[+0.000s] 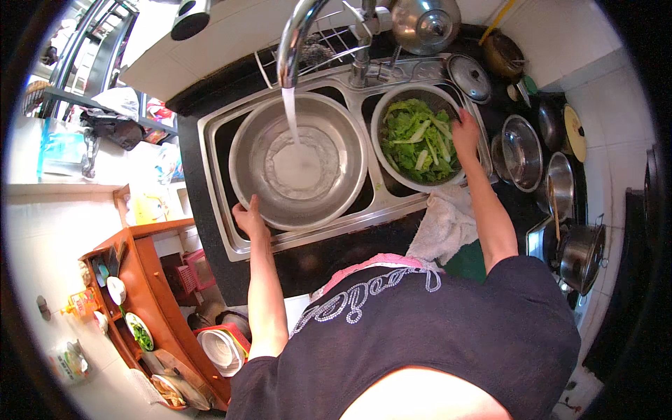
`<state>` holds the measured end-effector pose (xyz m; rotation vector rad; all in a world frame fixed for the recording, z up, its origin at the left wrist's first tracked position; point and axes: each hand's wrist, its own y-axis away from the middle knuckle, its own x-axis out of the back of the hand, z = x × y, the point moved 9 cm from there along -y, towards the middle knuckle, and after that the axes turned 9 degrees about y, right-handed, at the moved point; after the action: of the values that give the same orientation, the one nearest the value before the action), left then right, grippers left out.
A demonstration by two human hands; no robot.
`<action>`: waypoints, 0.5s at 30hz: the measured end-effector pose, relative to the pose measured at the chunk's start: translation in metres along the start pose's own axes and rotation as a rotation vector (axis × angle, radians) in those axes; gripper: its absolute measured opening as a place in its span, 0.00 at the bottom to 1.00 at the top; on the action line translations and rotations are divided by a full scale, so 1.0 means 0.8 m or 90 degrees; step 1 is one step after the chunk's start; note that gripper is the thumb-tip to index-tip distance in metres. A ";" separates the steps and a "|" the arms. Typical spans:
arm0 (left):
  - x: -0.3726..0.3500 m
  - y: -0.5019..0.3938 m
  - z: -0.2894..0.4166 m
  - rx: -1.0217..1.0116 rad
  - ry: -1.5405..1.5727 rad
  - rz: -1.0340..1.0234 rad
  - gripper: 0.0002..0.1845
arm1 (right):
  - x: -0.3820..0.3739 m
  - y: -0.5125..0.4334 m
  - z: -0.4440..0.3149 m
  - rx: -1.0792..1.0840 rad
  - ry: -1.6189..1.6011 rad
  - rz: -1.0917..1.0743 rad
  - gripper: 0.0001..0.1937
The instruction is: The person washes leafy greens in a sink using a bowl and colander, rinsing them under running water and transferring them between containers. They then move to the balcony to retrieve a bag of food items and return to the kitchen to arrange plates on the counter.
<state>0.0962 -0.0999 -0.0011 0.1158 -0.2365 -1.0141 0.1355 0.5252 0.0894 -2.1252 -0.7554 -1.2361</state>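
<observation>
Water runs from the chrome faucet (287, 68) into a wide stainless steel basin (244, 152) in the left bowl of the double sink (218, 202). My left hand (253, 220) is at the basin's lower left rim, with the thumb or a finger raised at the edge; its grip is partly hidden. In the right sink bowl stands a metal colander (382, 157) full of leafy greens (417, 142). My right hand (466, 134) is at the colander's right rim, its fingertips hard to make out. A pale cloth (443, 223) hangs over the counter's front edge, just below the colander.
Steel bowls (521, 152), a pot lid (469, 77) and a lidded pot (581, 260) crowd the right counter. A wire rack (336, 52) and a large round metal vessel (425, 26) stand behind the sink. An orange-brown wooden cabinet (163, 310) with dishes is at the lower left.
</observation>
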 end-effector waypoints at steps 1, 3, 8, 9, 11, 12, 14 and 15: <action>0.003 0.007 0.018 -0.047 -0.051 0.003 0.20 | 0.008 0.012 0.031 0.000 0.128 -0.036 0.21; 0.010 0.042 0.078 -0.265 -0.251 0.119 0.23 | 0.005 0.032 0.079 -0.023 0.231 -0.113 0.21; -0.129 0.126 0.092 -0.225 -0.082 -0.286 0.18 | -0.015 0.059 0.120 -0.025 0.223 -0.084 0.21; -0.162 0.143 0.084 -0.183 -0.076 -0.355 0.18 | -0.016 0.057 0.126 -0.048 0.204 -0.055 0.22; -0.225 0.168 0.075 -0.141 -0.058 -0.473 0.16 | -0.027 0.054 0.143 -0.127 0.074 -0.078 0.22; -0.253 0.176 0.069 -0.121 -0.057 -0.518 0.16 | -0.028 0.052 0.151 -0.170 0.012 -0.083 0.22; -0.287 0.176 0.057 -0.098 -0.138 -0.528 0.17 | -0.040 0.056 0.151 -0.252 -0.238 -0.203 0.24; -0.299 0.175 0.052 -0.081 -0.172 -0.534 0.18 | -0.041 0.061 0.142 -0.291 -0.360 -0.264 0.25</action>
<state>0.0802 0.1776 0.0337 -0.0492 -0.3814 -1.8801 0.2217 0.5660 0.0042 -2.8558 -1.3078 -1.0775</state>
